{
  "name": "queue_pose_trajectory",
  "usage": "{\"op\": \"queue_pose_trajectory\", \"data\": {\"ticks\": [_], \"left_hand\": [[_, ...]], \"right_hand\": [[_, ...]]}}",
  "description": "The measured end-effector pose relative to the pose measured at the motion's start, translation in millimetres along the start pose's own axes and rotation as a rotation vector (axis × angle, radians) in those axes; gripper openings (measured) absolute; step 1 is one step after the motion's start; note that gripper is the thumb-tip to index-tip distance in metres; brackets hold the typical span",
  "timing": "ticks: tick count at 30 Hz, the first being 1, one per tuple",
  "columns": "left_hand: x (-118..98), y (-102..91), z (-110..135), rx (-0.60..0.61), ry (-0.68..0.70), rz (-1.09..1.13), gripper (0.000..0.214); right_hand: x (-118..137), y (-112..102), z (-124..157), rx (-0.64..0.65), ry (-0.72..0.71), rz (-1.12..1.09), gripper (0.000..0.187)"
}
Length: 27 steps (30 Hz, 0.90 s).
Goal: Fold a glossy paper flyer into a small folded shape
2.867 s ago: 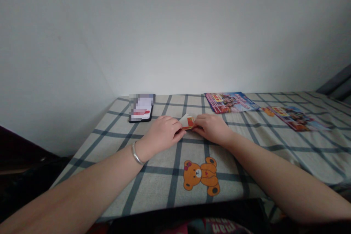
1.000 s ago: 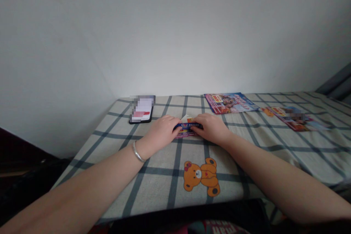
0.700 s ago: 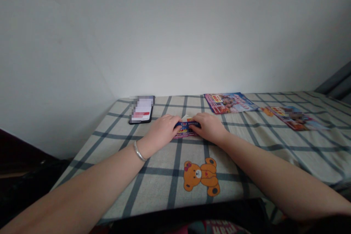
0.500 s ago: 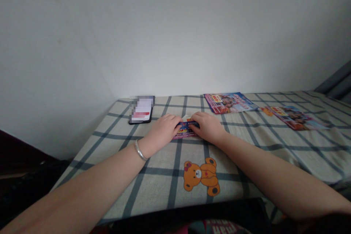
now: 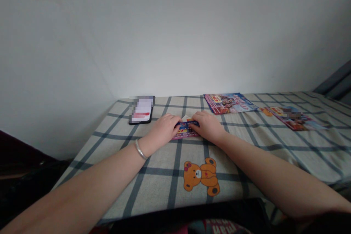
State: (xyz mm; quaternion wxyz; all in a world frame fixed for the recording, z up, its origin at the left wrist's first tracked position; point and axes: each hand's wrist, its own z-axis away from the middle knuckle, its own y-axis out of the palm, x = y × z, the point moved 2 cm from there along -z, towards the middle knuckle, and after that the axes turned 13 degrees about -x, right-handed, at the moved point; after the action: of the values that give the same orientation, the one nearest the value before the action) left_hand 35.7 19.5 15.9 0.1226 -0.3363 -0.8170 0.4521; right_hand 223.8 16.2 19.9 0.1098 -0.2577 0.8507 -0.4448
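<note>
A folded leaflet (image 5: 185, 131), blue and pink with yellow print, lies on the checked cloth between my two hands. My left hand (image 5: 165, 128), a silver bangle at its wrist, has its thumb and fingers closed on the leaflet's left end. At the right end, my right hand (image 5: 207, 126) grips the leaflet in the same way, its thumb on the near face. A pale flap shows just behind the leaflet's upper edge. Both ends of the paper are partly hidden under my fingers.
A phone (image 5: 142, 110) with a lit screen lies to the left. Colourful leaflets (image 5: 231, 103) lie at the back right by the wall (image 5: 175, 36), and another leaflet (image 5: 297, 119) is farther right. The checked tablecloth (image 5: 153, 186) carries a printed bear (image 5: 202, 176) near me.
</note>
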Motion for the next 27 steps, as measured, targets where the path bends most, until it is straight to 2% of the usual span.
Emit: {"op": "queue_pose_trajectory", "data": {"ticks": [15, 27], "left_hand": [[11.0, 3.6, -0.5, -0.069, 0.004, 0.135, 0.02], [7.0, 0.0, 2.7, 0.0, 0.104, 0.125, 0.022]], "right_hand": [[-9.2, 13.1, -2.5, -0.048, -0.002, -0.137, 0.012], [-17.0, 8.5, -3.1, -0.027, 0.003, -0.169, 0.01]]}}
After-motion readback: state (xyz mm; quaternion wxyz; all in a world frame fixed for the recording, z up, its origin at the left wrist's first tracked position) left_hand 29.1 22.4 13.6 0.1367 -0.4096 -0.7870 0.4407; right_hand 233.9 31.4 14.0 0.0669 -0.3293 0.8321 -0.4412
